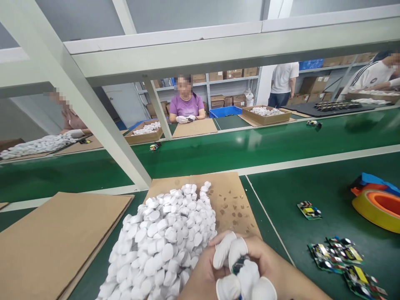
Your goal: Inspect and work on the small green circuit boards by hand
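Note:
My left hand and my right hand meet low in the middle of the view, white finger cots on several fingertips. Both are closed around a small circuit board; only a dark green bit of it shows between the cots, the rest being covered by my fingers. Just left of my hands lies a big heap of small white rounded pieces. It rests on a brown cardboard sheet with dark spots. To the right, several circuit boards with yellow and black parts lie on the green table, and a single board sits farther back.
A tape roll with orange core stands at right. Cardboard sheets lie at left. Beyond runs a green conveyor belt carrying boards, under a pale frame. Across it, a person in purple works between cardboard trays.

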`<state>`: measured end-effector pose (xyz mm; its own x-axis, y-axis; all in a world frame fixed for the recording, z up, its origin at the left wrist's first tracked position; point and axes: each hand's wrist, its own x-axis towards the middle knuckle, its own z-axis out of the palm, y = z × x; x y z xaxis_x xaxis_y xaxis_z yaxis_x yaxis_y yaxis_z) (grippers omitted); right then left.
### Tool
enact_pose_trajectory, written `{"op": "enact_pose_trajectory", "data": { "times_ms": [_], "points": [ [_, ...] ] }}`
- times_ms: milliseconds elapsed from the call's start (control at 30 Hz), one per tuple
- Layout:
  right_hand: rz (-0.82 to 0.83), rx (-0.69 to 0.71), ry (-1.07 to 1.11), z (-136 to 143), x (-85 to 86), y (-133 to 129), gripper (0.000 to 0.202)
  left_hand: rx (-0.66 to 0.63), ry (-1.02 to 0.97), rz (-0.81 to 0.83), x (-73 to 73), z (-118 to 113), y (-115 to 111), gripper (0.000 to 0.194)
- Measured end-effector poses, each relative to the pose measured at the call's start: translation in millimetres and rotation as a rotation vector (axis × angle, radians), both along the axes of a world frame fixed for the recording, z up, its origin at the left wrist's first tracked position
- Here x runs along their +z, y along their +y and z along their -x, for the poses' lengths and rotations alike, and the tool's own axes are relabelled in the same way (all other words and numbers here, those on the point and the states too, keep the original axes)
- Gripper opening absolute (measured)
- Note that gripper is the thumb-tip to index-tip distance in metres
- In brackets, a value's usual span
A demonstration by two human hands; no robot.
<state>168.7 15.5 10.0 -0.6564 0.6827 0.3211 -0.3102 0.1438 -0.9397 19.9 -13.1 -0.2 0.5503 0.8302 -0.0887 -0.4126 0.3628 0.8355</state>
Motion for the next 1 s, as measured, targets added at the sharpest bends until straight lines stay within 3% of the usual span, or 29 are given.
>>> {"op": "enact_pose_trajectory", "data": {
  "times_ms": [100, 200, 333, 500, 633, 733, 867, 933, 1000],
  "points": [
    [0.019, 0.060, 0.043, -2.0, 3.1, 1.8, 0.036, 0.057, -0.026, 0.013, -8.0, 1.5, -3.2, 0.031],
    [-0.016, 0.033, 0.011, -2.5, 4.1, 1.4, 0.038, 0.025, -0.052, 0.019, -11.2, 2.1, -5.5, 0.028],
    [0.046, 0.057, 0.073, -3.9, -2.9, -0.7, 0.036, 0.039, -0.003, 0.081, 0.3, -0.3, -3.3, 0.040],
    [0.043, 0.000, 0.009, -5.2, -13.0, -0.6, 0.016, -0.003, 0.004, -0.068, 13.1, -5.0, 1.3, 0.027],
    [0.160, 0.058, 0.131, -2.8, -12.2, 1.8, 0.038, 0.034, -0.024, 0.030, 11.7, -6.7, -1.2, 0.033],
    [0.210, 0.008, 0.117, -4.3, -14.6, 2.8, 0.050, 0.092, -0.078, 0.154, 10.7, -6.0, -2.7, 0.036],
    [-0.047, -0.237, -0.095, -13.9, -23.4, 5.7, 0.047, 0.186, -0.217, 0.171, 4.7, -7.0, 0.7, 0.035],
    [-0.263, -0.394, -0.192, -21.3, -25.0, 9.3, 0.037, 0.156, -0.268, 0.226, -1.3, -9.1, 3.4, 0.044],
    [-0.470, -0.486, -0.294, -28.5, -23.7, 13.0, 0.041, 0.120, -0.279, 0.295, -7.5, -11.3, 5.3, 0.048]
  ]
}}
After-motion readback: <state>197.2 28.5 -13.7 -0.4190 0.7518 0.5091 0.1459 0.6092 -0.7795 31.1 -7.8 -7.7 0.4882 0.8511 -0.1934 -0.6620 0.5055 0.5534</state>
